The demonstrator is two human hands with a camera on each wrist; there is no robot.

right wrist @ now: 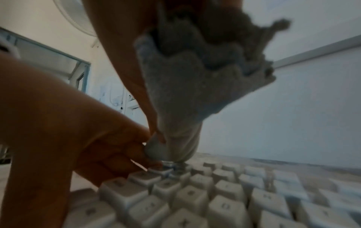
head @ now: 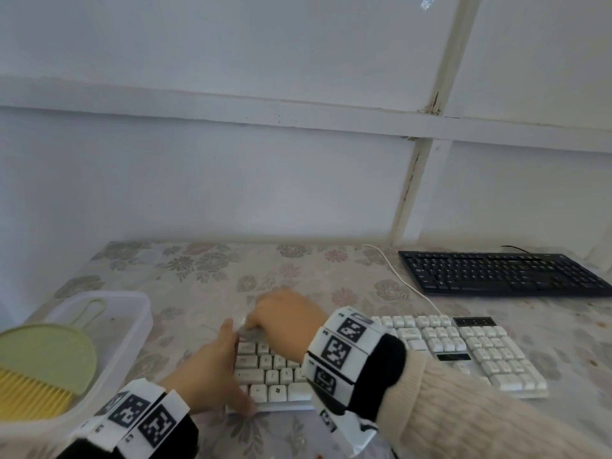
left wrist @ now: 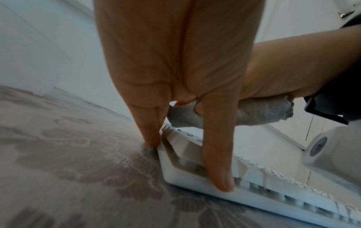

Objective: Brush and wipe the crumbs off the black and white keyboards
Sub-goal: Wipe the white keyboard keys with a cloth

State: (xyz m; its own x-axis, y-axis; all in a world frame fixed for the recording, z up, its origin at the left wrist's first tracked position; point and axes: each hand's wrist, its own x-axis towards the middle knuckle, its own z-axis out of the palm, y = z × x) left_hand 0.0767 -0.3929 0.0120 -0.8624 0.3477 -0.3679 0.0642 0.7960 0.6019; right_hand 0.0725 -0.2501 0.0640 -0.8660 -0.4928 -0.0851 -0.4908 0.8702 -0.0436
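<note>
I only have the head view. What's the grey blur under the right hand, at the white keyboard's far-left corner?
Observer: A bunched grey cloth. The right wrist view shows the right hand gripping it, tip down on the white keyboard keys.
Operator: Is the left hand gripping the keyboard?
Observer: No. The left wrist view shows the left hand with straight fingers, tips on the tablecloth against the keyboard's left edge.
Operator: And its thumb?
Observer: The thumb lies on the front edge.

Bare left hand [head: 212, 369] and right hand [head: 288, 313], white wristbands with black square markers, black cuffs, cream knit sleeve at 4 o'clock
</note>
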